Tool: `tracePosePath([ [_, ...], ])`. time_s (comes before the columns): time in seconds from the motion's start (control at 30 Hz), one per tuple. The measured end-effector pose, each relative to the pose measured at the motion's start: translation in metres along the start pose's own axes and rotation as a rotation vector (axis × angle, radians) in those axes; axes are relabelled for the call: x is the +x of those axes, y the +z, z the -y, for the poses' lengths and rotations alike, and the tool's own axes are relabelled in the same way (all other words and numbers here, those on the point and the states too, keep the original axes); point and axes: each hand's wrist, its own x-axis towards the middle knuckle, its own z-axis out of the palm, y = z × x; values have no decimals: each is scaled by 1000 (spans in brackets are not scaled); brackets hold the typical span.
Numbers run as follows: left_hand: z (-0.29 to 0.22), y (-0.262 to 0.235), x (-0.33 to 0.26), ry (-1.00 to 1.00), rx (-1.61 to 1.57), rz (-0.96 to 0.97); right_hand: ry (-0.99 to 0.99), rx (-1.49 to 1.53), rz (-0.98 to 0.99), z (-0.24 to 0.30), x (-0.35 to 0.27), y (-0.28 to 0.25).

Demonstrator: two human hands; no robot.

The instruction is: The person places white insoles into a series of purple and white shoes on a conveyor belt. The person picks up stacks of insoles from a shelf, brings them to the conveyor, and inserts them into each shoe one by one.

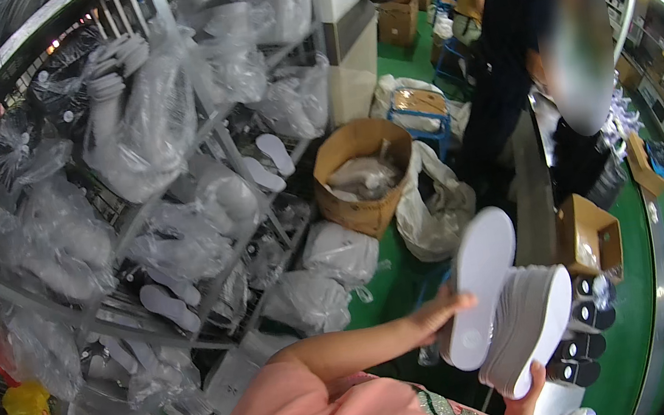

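Observation:
My left hand (444,311) is closed on a white insole (484,279), its thumb lying over the top face near the middle. More insoles may be under it, but I cannot make that out. Right beside it, a thick stack of white insoles (530,324) is tilted, its layered edges facing left. My right hand (534,390) grips this stack at its lower end, with the fingers partly hidden. Past the stack, several black-and-white insoles (580,346) lie in rows on the work surface.
A metal rack (222,134) with plastic-bagged insoles (156,122) fills the left. A round cardboard bin (363,211), a white sack (436,213) and an open carton (590,242) stand ahead. A co-worker (508,35) in dark clothes is at the far right, by a green conveyor belt (639,282).

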Motion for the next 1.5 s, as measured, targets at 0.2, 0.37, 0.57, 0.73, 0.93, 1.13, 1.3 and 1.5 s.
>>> tracePosePath([
  [0.2,-184,-80,-46,456,106,-209,18,-62,446,8,120,156],
  [0.37,-311,-67,-102,807,151,-330,91,-4,808,40,184,299],
  [0.57,-384,-79,-137,1028,169,-552,142,106,1056,42,277,406],
  [0.73,-354,-119,-138,1082,135,-723,354,168,1172,15,351,444],
  [0.93,-275,-148,-77,713,-253,-761,586,-121,1025,-38,418,451],
  [1.13,-287,-151,-61,477,-66,-952,574,-163,1036,-35,447,466],
  [1.3,-401,-123,-65,968,86,-594,570,-17,1373,59,430,570],
  [1.5,-574,-84,-48,1144,146,-941,461,95,1539,81,397,755],
])
